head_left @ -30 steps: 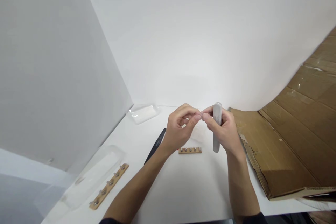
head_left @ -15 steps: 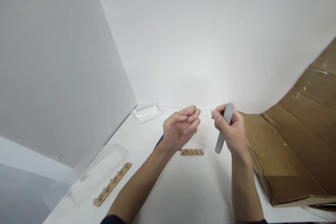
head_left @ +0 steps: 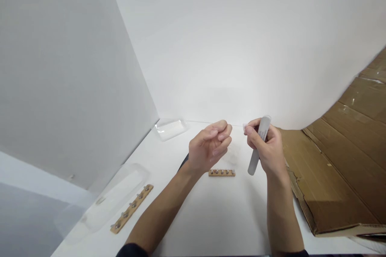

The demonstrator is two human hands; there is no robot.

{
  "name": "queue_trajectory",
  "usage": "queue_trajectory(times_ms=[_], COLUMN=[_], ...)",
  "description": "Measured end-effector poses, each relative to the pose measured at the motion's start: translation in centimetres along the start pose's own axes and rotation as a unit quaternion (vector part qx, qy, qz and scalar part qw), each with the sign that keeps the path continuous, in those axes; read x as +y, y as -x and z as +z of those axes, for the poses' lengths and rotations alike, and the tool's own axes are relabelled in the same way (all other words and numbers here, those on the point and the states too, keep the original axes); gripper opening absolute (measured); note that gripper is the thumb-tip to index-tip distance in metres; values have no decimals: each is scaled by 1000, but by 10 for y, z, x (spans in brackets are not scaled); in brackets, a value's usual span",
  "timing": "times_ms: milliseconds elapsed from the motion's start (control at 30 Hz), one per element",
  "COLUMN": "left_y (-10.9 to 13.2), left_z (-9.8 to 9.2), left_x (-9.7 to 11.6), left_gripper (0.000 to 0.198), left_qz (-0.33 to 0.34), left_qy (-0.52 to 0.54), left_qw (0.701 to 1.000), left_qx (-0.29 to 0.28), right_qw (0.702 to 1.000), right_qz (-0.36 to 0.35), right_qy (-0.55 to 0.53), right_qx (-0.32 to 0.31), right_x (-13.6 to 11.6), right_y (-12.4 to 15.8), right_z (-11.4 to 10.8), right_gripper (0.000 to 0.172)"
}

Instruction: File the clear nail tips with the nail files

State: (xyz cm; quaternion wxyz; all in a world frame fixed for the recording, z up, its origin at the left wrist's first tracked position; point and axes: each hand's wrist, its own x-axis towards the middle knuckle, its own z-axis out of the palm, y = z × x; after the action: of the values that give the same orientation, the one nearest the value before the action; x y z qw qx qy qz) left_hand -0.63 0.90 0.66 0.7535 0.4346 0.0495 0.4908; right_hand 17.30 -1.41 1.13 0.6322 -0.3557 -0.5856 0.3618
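Note:
My right hand (head_left: 267,144) is closed around a grey cylindrical tube (head_left: 255,160) with small print on its side. The tube tilts, its upper end leaning right. Between that hand's thumb and forefinger is a small white piece (head_left: 245,126). To its left, my left hand (head_left: 210,144) is raised with the fingers curled and the thumb drawn in; I cannot make out whether something small is in the pinch. Below and between the hands, a wooden strip with several metal pegs (head_left: 222,173) lies on the white table (head_left: 211,217).
A second wooden strip with metal pegs (head_left: 132,208) lies at the left beside a clear plastic tray (head_left: 120,192). A clear package (head_left: 171,129) rests near the back left corner. Brown cardboard (head_left: 328,180) covers the right side. White panels (head_left: 235,48) stand behind and left.
The view has shifted slightly, so the table things sit a little differently in the picture. Both hands keep nearly the same pose, and the tube stays in my right hand.

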Motion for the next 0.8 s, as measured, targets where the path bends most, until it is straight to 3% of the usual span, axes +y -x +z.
queue_trajectory(times_ms=[133,233,333,467,633,800], left_y=[-2,-3,-2,1,2,0], left_z=[0,-2,-1,5,6,2], left_x=[-4,-11,-19,-22,-21,-23], left_gripper=[43,28,20,19,22,21], left_qz=[19,81,147,197,286,353], left_qy=[-73,-167,-296,-383,-477,-538], left_qw=[997,982,940,893,821,754], left_qx=[30,39,86,132,127,131], right_qw=[999,994,981,953,924,920], right_qz=[13,36,70,113,147,163], right_qy=[-37,-100,-169,-256,-322,-330], right_qx=[-8,-31,-71,-116,-142,-137], right_x=[2,6,11,16,21,22], right_y=[-1,-3,-5,-7,-9,-11], right_z=[1,4,9,16,17,17], right_gripper=[27,26,25,30,29,30])
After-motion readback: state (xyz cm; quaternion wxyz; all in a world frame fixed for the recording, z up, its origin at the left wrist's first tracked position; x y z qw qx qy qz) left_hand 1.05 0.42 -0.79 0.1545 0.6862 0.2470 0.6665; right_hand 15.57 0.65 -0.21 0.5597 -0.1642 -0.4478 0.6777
